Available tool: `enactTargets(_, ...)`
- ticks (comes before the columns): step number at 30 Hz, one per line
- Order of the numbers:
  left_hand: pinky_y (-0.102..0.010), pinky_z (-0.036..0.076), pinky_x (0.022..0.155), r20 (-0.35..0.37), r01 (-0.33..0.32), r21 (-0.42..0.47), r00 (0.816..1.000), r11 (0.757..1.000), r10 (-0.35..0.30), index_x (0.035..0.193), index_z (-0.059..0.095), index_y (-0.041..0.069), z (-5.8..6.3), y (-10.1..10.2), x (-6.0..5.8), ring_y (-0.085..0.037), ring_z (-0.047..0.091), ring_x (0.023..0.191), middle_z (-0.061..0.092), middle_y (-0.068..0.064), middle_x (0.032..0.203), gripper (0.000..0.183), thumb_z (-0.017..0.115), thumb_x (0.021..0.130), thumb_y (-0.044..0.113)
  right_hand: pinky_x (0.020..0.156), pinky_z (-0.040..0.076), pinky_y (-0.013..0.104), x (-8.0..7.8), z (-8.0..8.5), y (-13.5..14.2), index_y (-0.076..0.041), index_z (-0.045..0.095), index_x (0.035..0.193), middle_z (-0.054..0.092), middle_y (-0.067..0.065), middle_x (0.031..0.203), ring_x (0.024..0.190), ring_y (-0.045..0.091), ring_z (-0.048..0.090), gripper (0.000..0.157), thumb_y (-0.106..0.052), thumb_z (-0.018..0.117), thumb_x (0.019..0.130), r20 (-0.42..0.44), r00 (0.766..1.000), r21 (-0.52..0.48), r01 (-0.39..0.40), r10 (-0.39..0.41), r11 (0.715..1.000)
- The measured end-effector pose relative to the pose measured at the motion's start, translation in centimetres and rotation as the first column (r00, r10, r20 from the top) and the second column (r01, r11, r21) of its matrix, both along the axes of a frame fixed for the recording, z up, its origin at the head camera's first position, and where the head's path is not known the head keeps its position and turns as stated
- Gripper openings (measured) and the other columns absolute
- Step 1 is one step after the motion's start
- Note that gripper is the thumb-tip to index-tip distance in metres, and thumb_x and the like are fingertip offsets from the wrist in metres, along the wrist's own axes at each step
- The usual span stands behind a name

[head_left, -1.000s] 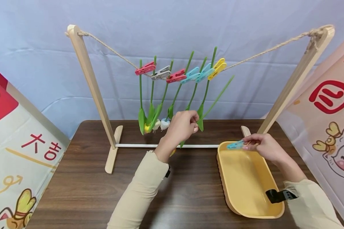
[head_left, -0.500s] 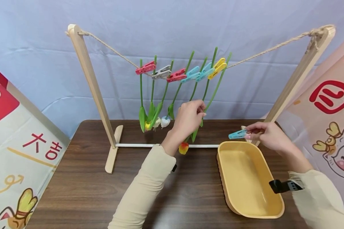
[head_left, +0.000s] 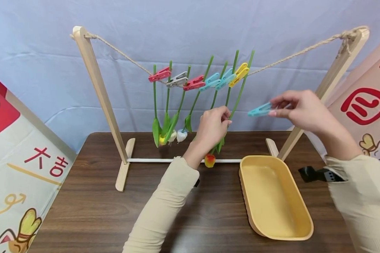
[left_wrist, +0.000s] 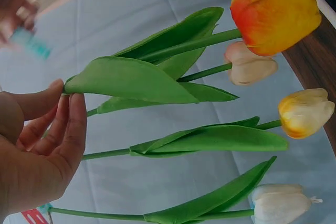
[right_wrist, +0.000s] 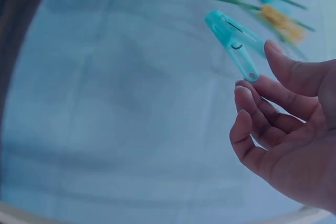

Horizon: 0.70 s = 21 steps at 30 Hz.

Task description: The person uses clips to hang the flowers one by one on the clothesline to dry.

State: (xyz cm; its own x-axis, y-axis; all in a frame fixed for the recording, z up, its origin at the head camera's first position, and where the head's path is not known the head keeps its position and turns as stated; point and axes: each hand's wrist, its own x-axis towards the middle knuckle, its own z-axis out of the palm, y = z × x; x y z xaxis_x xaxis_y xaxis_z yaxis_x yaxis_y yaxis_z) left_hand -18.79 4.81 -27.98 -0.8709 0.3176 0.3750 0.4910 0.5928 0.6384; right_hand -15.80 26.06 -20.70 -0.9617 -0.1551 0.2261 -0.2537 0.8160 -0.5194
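My left hand (head_left: 213, 128) pinches the green stem of an orange-and-yellow tulip (left_wrist: 275, 18), just above its leaves. The bloom hangs down and the bare stem end rises past the rope, right of the yellow clothespin (head_left: 239, 75). My right hand (head_left: 304, 107) holds a light blue clothespin (right_wrist: 236, 43) by its handles between thumb and fingers, its nose pointing left toward the tulip stem. Several other tulips hang upside down from the rope (head_left: 292, 56), clipped by red, grey, blue and yellow clothespins. A white tulip (left_wrist: 281, 203) and a cream one (left_wrist: 305, 113) show in the left wrist view.
A wooden frame with a left post (head_left: 98, 88) and a right post (head_left: 329, 84) holds the rope. Its white crossbar (head_left: 152, 160) runs low between the feet. A yellow basin (head_left: 244, 196) stands on the brown table (head_left: 92, 211) at the right. Cloth hangs behind.
My left hand has raised the tulip and moved it right, bringing its stem upright beside the yellow clothespin. My right hand has lifted the blue clothespin from over the basin's far rim toward the rope.
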Motion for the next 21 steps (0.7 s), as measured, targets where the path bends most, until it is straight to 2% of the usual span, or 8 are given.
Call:
enactTargets(4, -0.026, 0.044, 0.074, -0.003, -0.011, -0.006, 1.0, 1.0, 0.011, 0.092, 0.064, 0.008, 0.1, 0.3, 0.1, -0.011, 0.058, 0.075, 0.064, 0.001, 0.082, 0.01, 0.064, 0.086, 0.016, 0.052, 0.034, 0.018, -0.4, 2.8, -1.3, 0.004, 0.066, 0.094, 0.059, -0.001, 0.072, 0.059, 0.008, 0.047, 0.019, -0.007, 0.071, 0.079, -0.136, 0.991, 0.008, 0.019, -0.018, 1.0)
enactTargets(9, -0.026, 0.044, 0.076, -0.008, -0.021, -0.011, 1.0, 1.0, 0.021, 0.094, 0.065, 0.008, 0.1, 0.5, 0.1, -0.011, 0.058, 0.076, 0.064, 0.001, 0.083, 0.012, 0.064, 0.086, 0.017, 0.055, 0.033, 0.012, -1.1, 5.3, -2.9, 0.005, 0.067, 0.09, 0.05, -0.02, 0.068, 0.057, -0.005, 0.044, 0.017, -0.008, 0.07, 0.08, -0.294, 0.955, 0.058, 0.041, -0.022, 0.997)
enactTargets(11, -0.027, 0.044, 0.076, -0.016, -0.025, -0.009, 1.0, 1.0, 0.025, 0.094, 0.065, 0.008, 0.1, 0.5, 0.1, -0.011, 0.058, 0.076, 0.064, 0.001, 0.083, 0.012, 0.064, 0.086, 0.017, 0.057, 0.032, 0.011, -1.3, 6.0, -3.4, 0.006, 0.067, 0.089, 0.053, -0.013, 0.07, 0.057, -0.011, 0.041, 0.016, -0.007, 0.069, 0.081, -0.357, 0.934, 0.096, 0.057, -0.019, 0.994)
enactTargets(16, -0.027, 0.044, 0.074, -0.032, -0.026, 0.003, 0.999, 1.0, 0.026, 0.093, 0.065, 0.008, 0.1, 0.4, 0.1, -0.012, 0.058, 0.075, 0.064, 0.001, 0.082, 0.012, 0.065, 0.085, 0.017, 0.061, 0.028, 0.015, -1.8, 6.8, -4.6, 0.011, 0.066, 0.089, 0.061, 0.018, 0.083, 0.06, -0.015, 0.033, 0.017, -0.005, 0.063, 0.084, -0.453, 0.891, 0.142, 0.115, -0.039, 0.983)
enactTargets(18, -0.027, 0.044, 0.074, -0.034, -0.029, 0.006, 0.999, 1.0, 0.029, 0.092, 0.065, 0.008, 0.1, 0.4, 0.1, -0.012, 0.058, 0.075, 0.064, 0.001, 0.081, 0.012, 0.065, 0.085, 0.017, 0.062, 0.027, 0.018, -2.2, 6.9, -4.9, 0.012, 0.066, 0.088, 0.061, 0.021, 0.085, 0.063, -0.007, 0.037, 0.017, -0.003, 0.06, 0.085, -0.479, 0.877, 0.146, 0.131, -0.045, 0.981)
enactTargets(21, -0.027, 0.044, 0.074, -0.039, -0.038, 0.0, 0.998, 0.999, 0.038, 0.091, 0.065, 0.008, 0.2, 0.4, 0.1, -0.011, 0.058, 0.075, 0.064, 0.001, 0.081, 0.012, 0.065, 0.085, 0.018, 0.061, 0.027, 0.021, -2.7, 6.8, -5.1, 0.013, 0.066, 0.087, 0.061, 0.023, 0.085, 0.067, 0.012, 0.046, 0.016, -0.001, 0.057, 0.085, -0.506, 0.861, 0.148, 0.144, -0.05, 0.979)
